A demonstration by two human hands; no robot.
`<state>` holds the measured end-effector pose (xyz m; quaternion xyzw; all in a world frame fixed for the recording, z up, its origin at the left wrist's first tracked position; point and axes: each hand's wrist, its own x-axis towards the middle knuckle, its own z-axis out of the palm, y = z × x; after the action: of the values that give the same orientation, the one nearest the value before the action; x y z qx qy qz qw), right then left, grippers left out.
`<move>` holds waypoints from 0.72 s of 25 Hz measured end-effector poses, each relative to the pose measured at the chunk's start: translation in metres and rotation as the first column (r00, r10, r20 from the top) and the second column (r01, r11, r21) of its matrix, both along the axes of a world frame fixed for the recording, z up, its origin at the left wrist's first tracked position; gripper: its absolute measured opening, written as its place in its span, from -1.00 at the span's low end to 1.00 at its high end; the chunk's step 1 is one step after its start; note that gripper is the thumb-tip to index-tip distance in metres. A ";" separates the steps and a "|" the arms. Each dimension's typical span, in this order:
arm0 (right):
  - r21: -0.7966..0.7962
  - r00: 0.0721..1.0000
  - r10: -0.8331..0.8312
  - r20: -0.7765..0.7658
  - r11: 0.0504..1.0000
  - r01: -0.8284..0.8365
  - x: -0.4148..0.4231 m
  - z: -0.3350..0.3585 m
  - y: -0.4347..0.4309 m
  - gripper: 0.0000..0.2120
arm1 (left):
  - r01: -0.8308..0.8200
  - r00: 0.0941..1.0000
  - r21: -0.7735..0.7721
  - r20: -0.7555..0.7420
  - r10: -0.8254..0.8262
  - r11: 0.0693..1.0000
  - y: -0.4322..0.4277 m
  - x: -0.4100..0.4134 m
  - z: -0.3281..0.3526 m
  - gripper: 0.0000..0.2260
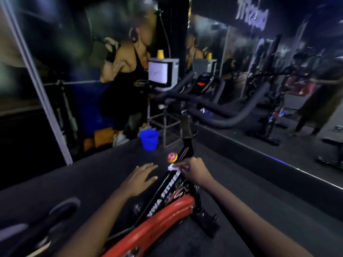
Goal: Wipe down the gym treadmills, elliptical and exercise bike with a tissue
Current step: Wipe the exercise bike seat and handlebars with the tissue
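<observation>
Bucket behind bike — mirror rt.

right hand pinching tissue on bike frame, left hand spread

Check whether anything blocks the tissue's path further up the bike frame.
Yes. A red-and-yellow knob sits at the left edge of the black frame, just above the tissue. Wiping upward would probably mean going around it. Past the knob, the tube looks unobstructed up to the handlebars, though the image is blurred there.
</observation>
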<state>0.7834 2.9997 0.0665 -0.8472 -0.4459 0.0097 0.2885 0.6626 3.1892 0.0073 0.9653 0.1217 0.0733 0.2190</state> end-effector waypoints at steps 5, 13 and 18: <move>-0.223 0.963 0.215 -0.160 0.943 -0.247 -0.101 -0.097 -0.003 -0.67 | -0.119 0.957 -0.103 -0.276 0.087 0.988 -0.049 -0.158 -0.087 -0.20; -0.315 0.786 0.537 -0.306 0.722 -0.616 -0.292 -0.149 0.063 -0.62 | -0.588 0.801 -0.374 -0.389 0.455 0.717 -0.067 -0.365 -0.105 -0.64; -0.272 0.638 0.660 -0.398 0.579 -0.769 -0.443 -0.139 0.133 -0.73 | -0.803 0.595 -0.194 -0.330 0.733 0.564 -0.026 -0.535 -0.113 -0.58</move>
<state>0.3404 3.1324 -0.0724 -0.6244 -0.6973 0.3289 0.1254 0.1277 3.1631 -0.1053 0.7663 0.5642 0.0372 0.3051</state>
